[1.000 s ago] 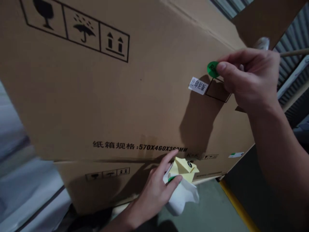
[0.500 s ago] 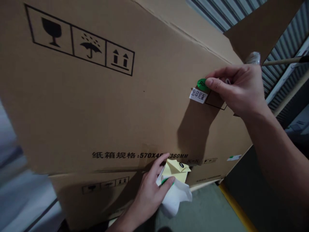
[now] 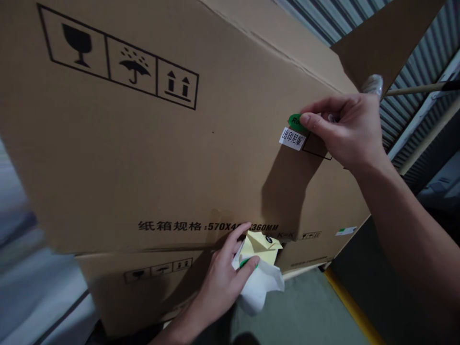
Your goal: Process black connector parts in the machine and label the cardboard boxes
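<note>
Between the thumb and fingers of my right hand (image 3: 345, 127) is a green oval sticker (image 3: 295, 121), held against or just in front of the upper cardboard box (image 3: 172, 163). A white label (image 3: 292, 138) with black characters is on the box right below the sticker. A clear plastic-looking wrap (image 3: 373, 86) covers a raised fingertip of that hand. Lower down, my left hand (image 3: 228, 270) is closed on a sheaf of sticker sheets, yellow backing paper (image 3: 260, 244) and a curled white sheet (image 3: 260, 287). A bit of green shows under its thumb.
A second cardboard box (image 3: 151, 287) stands beneath the first. An open flap (image 3: 386, 43) juts out at the upper right, before a corrugated metal wall (image 3: 334, 21). A yellow line (image 3: 348, 302) crosses the green floor (image 3: 305, 311). Pale sheeting (image 3: 46, 278) hangs at left.
My right hand and the green sticker appear slightly further left and up, along with a small shift of the whole view. Both hands keep their holds.
</note>
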`<state>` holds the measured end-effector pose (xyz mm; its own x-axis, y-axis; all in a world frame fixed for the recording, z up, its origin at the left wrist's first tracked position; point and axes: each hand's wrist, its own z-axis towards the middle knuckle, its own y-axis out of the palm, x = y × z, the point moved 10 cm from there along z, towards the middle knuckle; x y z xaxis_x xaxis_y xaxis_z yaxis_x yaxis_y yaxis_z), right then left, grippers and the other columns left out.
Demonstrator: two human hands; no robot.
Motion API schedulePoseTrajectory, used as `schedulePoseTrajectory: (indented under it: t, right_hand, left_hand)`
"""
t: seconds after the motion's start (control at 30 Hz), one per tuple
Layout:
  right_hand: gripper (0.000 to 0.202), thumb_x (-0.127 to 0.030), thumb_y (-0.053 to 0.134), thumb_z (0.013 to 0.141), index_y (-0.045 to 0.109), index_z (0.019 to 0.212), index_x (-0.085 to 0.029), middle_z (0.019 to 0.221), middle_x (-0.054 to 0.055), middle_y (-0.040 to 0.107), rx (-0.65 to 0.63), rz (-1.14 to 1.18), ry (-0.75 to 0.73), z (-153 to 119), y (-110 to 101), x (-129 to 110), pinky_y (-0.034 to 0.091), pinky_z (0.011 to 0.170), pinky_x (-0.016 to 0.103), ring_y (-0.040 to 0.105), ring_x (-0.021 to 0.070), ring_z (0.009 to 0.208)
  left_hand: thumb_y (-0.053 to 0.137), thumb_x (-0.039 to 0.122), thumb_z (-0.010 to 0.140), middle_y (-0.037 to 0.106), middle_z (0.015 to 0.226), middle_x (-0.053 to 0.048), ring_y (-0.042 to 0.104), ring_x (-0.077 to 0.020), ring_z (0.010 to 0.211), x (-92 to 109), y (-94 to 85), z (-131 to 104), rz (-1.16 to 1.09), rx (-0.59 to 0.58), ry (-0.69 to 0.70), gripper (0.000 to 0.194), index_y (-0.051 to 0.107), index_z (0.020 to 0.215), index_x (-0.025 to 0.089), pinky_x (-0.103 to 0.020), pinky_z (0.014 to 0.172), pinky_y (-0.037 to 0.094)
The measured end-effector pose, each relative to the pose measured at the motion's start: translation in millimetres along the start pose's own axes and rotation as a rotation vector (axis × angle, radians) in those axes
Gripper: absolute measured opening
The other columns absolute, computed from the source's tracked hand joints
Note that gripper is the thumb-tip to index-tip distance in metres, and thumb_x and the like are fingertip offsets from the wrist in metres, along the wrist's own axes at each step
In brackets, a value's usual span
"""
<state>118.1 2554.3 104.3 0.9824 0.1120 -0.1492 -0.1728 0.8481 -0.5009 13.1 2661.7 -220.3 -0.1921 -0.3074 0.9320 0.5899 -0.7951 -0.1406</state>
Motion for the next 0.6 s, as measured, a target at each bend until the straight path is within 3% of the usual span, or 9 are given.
schedulePoseTrajectory:
  t: [0.3, 0.4, 0.5, 0.6]
  right_hand:
    - [0.006, -0.017, 0.082, 0.083, 0.077, 0.082, -0.014, 0.058, 0.000, 0.060, 0.093, -0.001, 0.086, -2.0, -3.6, 1.0, 0.033, 0.048, 0.028, 0.043, 0.0084, 0.053]
    - [0.010, -0.022, 0.082, 0.084, 0.077, 0.084, -0.014, 0.057, -0.001, 0.057, 0.091, 0.014, 0.079, -4.8, -2.2, -1.8, 0.032, 0.047, 0.027, 0.042, 0.0083, 0.053]
    - [0.006, -0.018, 0.081, 0.084, 0.077, 0.082, -0.014, 0.054, -0.002, 0.054, 0.140, 0.027, 0.078, -7.5, -5.1, -0.3, 0.029, 0.046, 0.026, 0.039, 0.0078, 0.051]
    - [0.008, -0.023, 0.082, 0.084, 0.078, 0.082, -0.016, 0.058, -0.001, 0.057, 0.176, 0.023, 0.063, -8.7, -7.1, 1.1, 0.034, 0.048, 0.027, 0.044, 0.0096, 0.053]
  left_hand:
    - [0.063, 0.036, 0.095, 0.074, 0.124, -0.016, 0.076, -0.0263, 0.101, -2.3, -0.1, -1.1, -0.021, 0.002, 0.018, 0.065, 0.039, 0.155, 0.023, -0.036, 0.080, 0.062]
    - [0.063, 0.035, 0.095, 0.075, 0.122, -0.015, 0.076, -0.0251, 0.099, -2.7, 0.0, -0.8, -0.027, 0.003, 0.035, 0.064, 0.040, 0.154, 0.023, -0.035, 0.080, 0.062]
    - [0.064, 0.033, 0.095, 0.075, 0.121, -0.014, 0.076, -0.0232, 0.095, -4.2, -0.8, -0.3, -0.024, 0.019, 0.057, 0.064, 0.041, 0.154, 0.023, -0.035, 0.080, 0.062]
    - [0.064, 0.033, 0.095, 0.076, 0.119, -0.013, 0.076, -0.0224, 0.093, -6.2, -0.3, 0.2, -0.004, 0.022, 0.066, 0.064, 0.041, 0.154, 0.024, -0.034, 0.078, 0.062]
